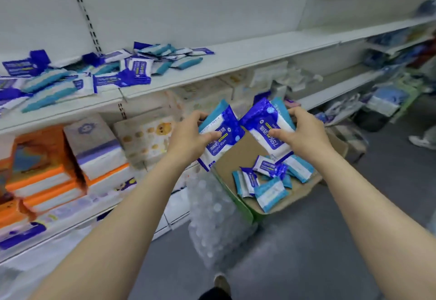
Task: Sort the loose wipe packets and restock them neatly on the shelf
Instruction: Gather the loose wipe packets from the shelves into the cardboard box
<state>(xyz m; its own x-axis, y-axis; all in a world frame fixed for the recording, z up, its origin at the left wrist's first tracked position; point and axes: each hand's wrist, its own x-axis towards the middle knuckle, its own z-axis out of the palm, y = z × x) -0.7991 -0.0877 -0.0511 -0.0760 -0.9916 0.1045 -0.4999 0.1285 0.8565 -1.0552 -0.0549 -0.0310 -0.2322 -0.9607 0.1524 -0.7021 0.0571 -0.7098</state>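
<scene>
The left hand [188, 138] grips one wipe packet [218, 134]; the right hand [304, 132] grips another packet [266, 125] just beside it, corners touching. Below both grips sits a cardboard box [238, 151] holding loose packets [269, 179]. Up-left of the grips, scattered packets [77, 75] lie on the shelf [212, 68].

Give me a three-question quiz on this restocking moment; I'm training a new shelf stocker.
1. True or false: each hand holds wipe packets.
2. Where do most unsorted packets lie? A) floor B) upper shelf C) a basket
3. Fill in: below the hands, more packets sit in an open cardboard ____.

Key:
1. True: the left hand grips a packet and the right hand grips another.
2. B: the loose pile is on the upper shelf.
3. box.
</scene>
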